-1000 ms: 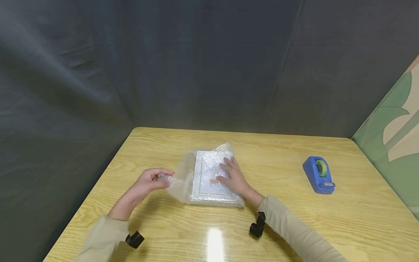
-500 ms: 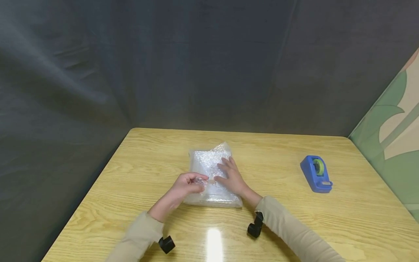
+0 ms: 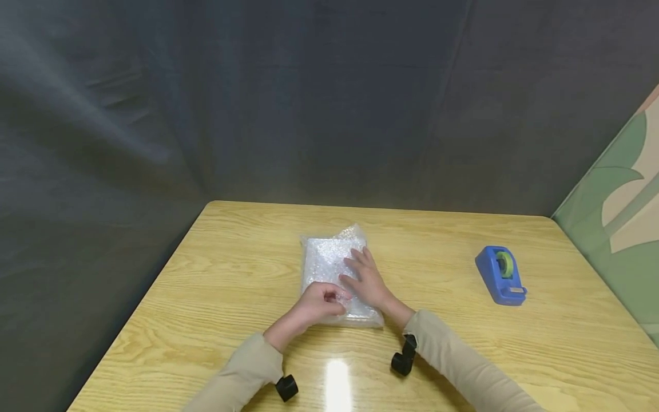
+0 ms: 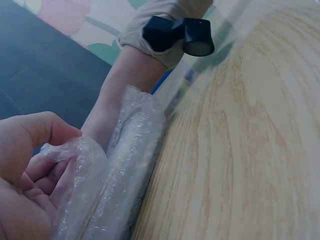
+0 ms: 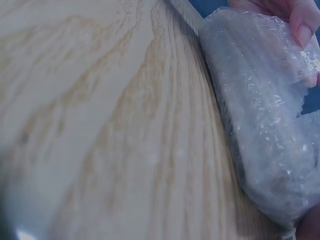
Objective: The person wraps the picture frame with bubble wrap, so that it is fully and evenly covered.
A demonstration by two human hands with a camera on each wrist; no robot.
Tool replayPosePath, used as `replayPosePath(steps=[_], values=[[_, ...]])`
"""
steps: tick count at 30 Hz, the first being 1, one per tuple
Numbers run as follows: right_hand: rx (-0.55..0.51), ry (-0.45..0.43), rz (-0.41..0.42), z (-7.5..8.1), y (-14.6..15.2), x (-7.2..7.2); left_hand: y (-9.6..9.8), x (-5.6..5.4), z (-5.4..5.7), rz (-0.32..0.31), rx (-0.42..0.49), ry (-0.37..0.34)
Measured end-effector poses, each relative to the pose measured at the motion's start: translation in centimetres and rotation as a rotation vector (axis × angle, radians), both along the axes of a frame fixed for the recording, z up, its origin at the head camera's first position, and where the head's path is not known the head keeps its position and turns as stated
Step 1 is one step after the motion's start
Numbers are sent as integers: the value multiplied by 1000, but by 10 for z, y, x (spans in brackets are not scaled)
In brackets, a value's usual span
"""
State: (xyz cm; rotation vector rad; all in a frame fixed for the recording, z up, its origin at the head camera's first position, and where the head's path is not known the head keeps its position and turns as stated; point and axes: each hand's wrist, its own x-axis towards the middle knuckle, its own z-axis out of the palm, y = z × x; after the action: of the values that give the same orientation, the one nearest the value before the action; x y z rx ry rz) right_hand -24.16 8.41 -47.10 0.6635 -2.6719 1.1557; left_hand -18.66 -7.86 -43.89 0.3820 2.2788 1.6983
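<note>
A flat rectangular package of clear bubble wrap (image 3: 325, 260) lies on the table, with a pale picture frame inside, only dimly visible through the layers. My left hand (image 3: 316, 305) pinches the loose edge of the wrap between thumb and fingers above the package's lower middle. In the left wrist view, the pinched bubble wrap (image 4: 85, 160) rises slightly off the frame. My right hand (image 3: 369, 283) rests with spread, fairly straight fingers on the package's right side. The right wrist view shows the near side of the wrap (image 5: 250, 105) and the left hand's fingertips (image 5: 303, 35).
A blue tape dispenser (image 3: 500, 276) with a green roll stands to the right on the wooden table (image 3: 231, 274). A dark curtain (image 3: 329, 103) hangs behind and to the left. A leaf-patterned panel (image 3: 625, 217) borders the right side.
My left hand has carried the loose bubble wrap edge rightward from beside the frame, folding it over the top. My right hand has stayed in place on the package.
</note>
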Motion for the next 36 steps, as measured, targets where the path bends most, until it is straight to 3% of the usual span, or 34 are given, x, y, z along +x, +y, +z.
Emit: replayPosePath(steps=[6,13,17,19,22,24,26,30,33,36], values=[[61,13,3,0,0,-1,4,2,-2,-37,-57,67],[108,-11,-3,5,1,1,2,5,2,-142,-22,37],[120,-26,-9,7,0,2,-4,8,7,-153,1,90],[131,-38,-10,7,0,2,-9,7,12,-77,7,135],[148,-56,-12,8,-1,3,-20,0,19,145,8,169],[149,-72,-17,8,-2,3,-29,-8,21,291,8,119],[144,-81,-19,8,-1,3,-38,-17,17,389,27,53],[134,-94,-17,7,-1,3,-41,-26,-2,411,57,-81],[124,-94,-15,6,-1,3,-36,-25,-14,394,93,-86],[123,-83,-13,5,-1,2,-31,-23,-18,388,133,-59]])
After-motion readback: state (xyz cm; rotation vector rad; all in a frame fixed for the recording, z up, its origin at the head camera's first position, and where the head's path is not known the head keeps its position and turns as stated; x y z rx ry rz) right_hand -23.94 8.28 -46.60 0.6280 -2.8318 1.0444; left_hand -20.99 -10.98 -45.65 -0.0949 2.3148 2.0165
